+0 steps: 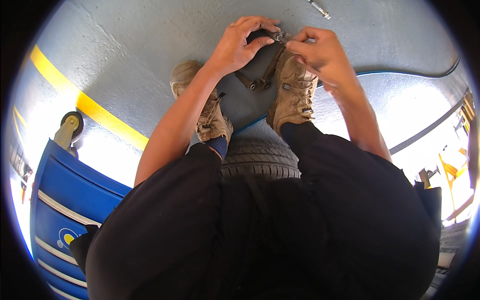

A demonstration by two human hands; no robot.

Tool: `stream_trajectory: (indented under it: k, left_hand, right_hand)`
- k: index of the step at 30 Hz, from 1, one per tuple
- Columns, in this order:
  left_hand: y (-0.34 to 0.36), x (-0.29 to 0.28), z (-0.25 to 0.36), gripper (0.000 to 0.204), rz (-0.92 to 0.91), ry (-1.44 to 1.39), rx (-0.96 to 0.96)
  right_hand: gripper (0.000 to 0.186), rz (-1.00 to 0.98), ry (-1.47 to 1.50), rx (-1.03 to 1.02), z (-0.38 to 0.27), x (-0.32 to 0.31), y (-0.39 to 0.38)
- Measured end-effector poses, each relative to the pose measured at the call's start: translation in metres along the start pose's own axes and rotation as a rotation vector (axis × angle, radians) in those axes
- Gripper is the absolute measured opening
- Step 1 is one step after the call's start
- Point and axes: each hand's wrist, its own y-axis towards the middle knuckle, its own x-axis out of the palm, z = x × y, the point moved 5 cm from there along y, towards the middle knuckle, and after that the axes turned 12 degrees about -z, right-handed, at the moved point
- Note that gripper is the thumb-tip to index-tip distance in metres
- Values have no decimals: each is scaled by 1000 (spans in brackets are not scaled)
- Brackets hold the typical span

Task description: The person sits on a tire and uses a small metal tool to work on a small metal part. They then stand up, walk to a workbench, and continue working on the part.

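Above the floor, just past my shoes, both of my hands meet at a small dark metal part with a bright round end (279,38). My left hand (237,45) curves round its left side, thumb below and fingers above. From the right, my right hand (322,54) pinches the part's near end between thumb and fingertips. My fingers hide much of its shape. Rusty brown metal arms with ringed ends (271,67) reach down between the shoes; whether they join the held part, I cannot tell. The right shoe (294,82) is close beside them.
I sit on a black tyre (260,157). My left shoe (207,110) stands on the grey floor. A slim silvery tool (319,9) lies beyond my hands. A thin hose (400,73) runs rightward. At left are a yellow floor line (100,112) and a blue drawer cabinet (75,185) with a caster (72,125).
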Motion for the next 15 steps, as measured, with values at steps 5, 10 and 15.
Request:
stream_trajectory:
  k: [5,10,15]
  left_hand:
    - [1,2,0,27,22,53,22]
    - [1,0,-2,27,10,17,18]
    - [2,1,3,27,14,50,32]
  right_hand:
    - [17,64,-70,47,0,-3,-2]
    - [17,43,-137,-18,1,-3,2]
    - [18,145,-457,-55,-6,1,-5]
